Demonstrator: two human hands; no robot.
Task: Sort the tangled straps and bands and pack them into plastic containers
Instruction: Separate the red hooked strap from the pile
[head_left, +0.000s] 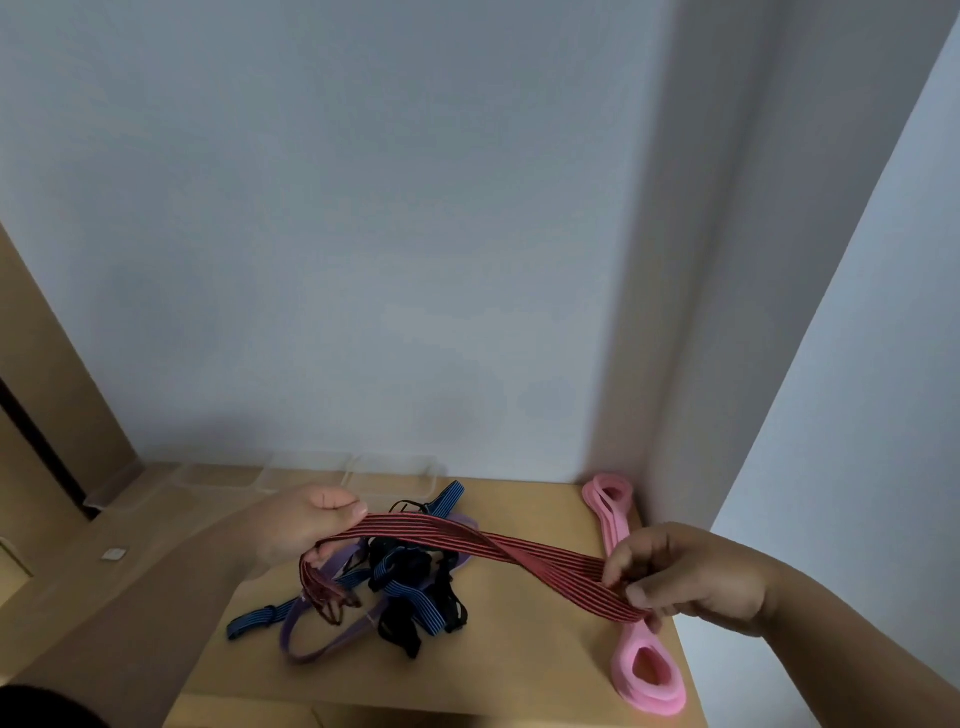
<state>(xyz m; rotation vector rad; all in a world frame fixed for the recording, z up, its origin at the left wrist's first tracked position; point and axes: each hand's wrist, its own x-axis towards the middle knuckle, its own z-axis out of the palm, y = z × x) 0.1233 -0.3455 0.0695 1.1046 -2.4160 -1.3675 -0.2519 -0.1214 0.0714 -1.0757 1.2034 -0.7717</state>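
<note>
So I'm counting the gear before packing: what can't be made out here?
- Tangled pile, head view: strap count unclear; blue, black and purple ones overlap, and the red strap crosses in front.
- Containers, head view: clear and faint; number and contents unclear, partly behind the left hand.
- Pink band, head view: middle hidden by the right hand.

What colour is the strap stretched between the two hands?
Red with thin black lengthwise stripes, seen in the head view.
</note>
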